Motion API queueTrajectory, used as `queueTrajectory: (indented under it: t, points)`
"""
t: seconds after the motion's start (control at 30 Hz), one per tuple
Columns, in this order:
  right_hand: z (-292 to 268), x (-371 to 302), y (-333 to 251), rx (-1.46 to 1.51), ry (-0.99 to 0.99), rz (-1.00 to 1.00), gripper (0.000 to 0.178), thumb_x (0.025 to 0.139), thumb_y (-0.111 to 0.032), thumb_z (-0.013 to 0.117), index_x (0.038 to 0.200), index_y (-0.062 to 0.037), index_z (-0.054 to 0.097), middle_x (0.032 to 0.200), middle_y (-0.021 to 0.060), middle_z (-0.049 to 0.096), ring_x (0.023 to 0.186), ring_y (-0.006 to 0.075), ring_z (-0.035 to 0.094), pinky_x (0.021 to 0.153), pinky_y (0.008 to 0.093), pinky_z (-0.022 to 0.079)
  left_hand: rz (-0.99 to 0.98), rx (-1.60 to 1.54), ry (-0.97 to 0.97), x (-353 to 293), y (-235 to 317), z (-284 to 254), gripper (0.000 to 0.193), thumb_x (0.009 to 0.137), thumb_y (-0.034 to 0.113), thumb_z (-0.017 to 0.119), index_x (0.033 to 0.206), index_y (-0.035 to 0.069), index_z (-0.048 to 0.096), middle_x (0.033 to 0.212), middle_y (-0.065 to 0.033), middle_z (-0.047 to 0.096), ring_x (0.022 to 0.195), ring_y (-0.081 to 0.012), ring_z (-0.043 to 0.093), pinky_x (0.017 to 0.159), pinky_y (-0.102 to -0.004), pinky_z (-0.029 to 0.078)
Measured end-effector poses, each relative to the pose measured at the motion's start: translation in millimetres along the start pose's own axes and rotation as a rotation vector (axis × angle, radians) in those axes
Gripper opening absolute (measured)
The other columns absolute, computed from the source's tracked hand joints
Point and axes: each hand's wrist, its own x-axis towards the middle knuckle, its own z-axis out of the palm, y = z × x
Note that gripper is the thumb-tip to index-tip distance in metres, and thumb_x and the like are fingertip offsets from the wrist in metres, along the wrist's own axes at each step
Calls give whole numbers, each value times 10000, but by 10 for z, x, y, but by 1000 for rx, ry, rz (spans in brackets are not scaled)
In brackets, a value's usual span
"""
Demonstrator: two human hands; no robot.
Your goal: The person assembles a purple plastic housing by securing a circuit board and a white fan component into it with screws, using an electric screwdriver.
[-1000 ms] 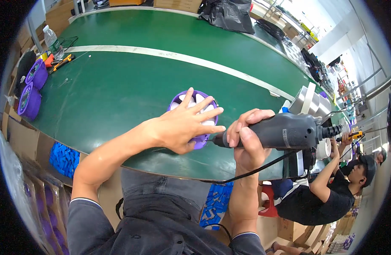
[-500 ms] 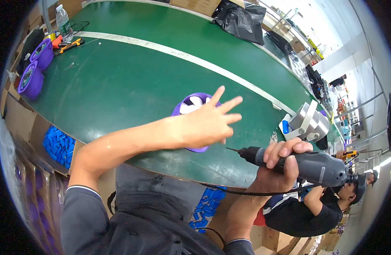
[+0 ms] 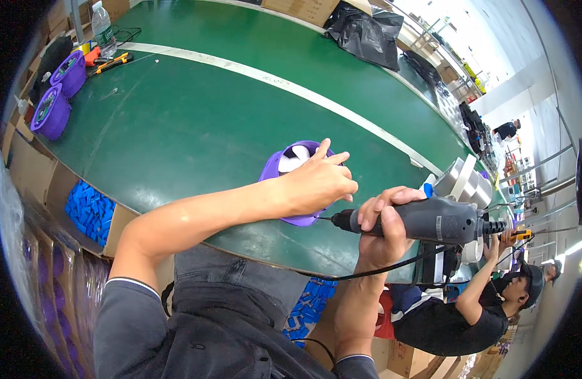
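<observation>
A purple round housing (image 3: 270,170) with white fan blades (image 3: 293,158) inside sits on the green table in front of me. Across its right part reaches my left hand (image 3: 326,181), its fingers apart and partly bent; whether they touch the housing is unclear. My right hand (image 3: 387,221) is wrapped round a dark grey electric screwdriver (image 3: 442,220), held nearly level. Its thin bit (image 3: 325,218) points left, with the tip at the near right edge of the housing. The left thumb and part of the housing are hidden.
Two more purple housings (image 3: 51,112), a water bottle (image 3: 103,30) and a yellow-black cutter (image 3: 114,63) stand far left. Boxes of blue parts (image 3: 89,211) sit below the table edge. A silver cylindrical device (image 3: 471,183) is at right, near a co-worker (image 3: 458,316).
My right hand has brought the screwdriver left, up to the housing. The widely spread fingers of my left hand have drawn closer together and bent.
</observation>
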Motion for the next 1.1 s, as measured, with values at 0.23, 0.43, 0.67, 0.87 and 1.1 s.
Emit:
queueTrajectory:
  t: [0.23, 0.43, 0.67, 0.87, 1.1]
  points:
    - [9, 12, 42, -10, 18, 11, 265, 731, -21, 566, 946, -35, 411, 690, 102, 460, 469, 152, 439, 477, 295, 409, -6, 4, -9, -10, -14, -3, 161, 806, 251, 582, 789, 92, 602, 941, -89, 617, 1148, -369, 462, 969, -638, 257]
    - [0, 19, 57, -22, 16, 18, 265, 733, -47, 577, 941, -42, 414, 688, 103, 463, 470, 152, 442, 478, 296, 409, -6, 17, -12, 4, -17, 15, 165, 806, 252, 584, 789, 89, 594, 940, -89, 619, 1150, -367, 463, 965, -634, 263]
    - [14, 39, 86, -56, 53, 23, 259, 732, 7, 554, 941, -37, 408, 681, 103, 459, 459, 150, 441, 468, 282, 405, -16, 15, 3, 7, 3, 17, 164, 803, 247, 586, 785, 83, 589, 933, -93, 620, 1147, -366, 466, 966, -633, 262]
    - [32, 47, 83, -58, 18, 33, 250, 734, 11, 549, 931, -37, 403, 678, 102, 455, 455, 147, 434, 459, 282, 402, -3, 34, 5, 10, 7, 28, 145, 798, 233, 589, 796, 89, 600, 938, -92, 623, 1141, -368, 469, 961, -629, 268]
    - [30, 48, 48, -51, -8, 17, 245, 731, -4, 562, 924, -36, 414, 683, 104, 454, 443, 141, 424, 446, 271, 393, -25, 19, -59, 36, 21, -8, 150, 807, 232, 580, 809, 84, 609, 930, -107, 629, 1137, -373, 474, 959, -622, 269]
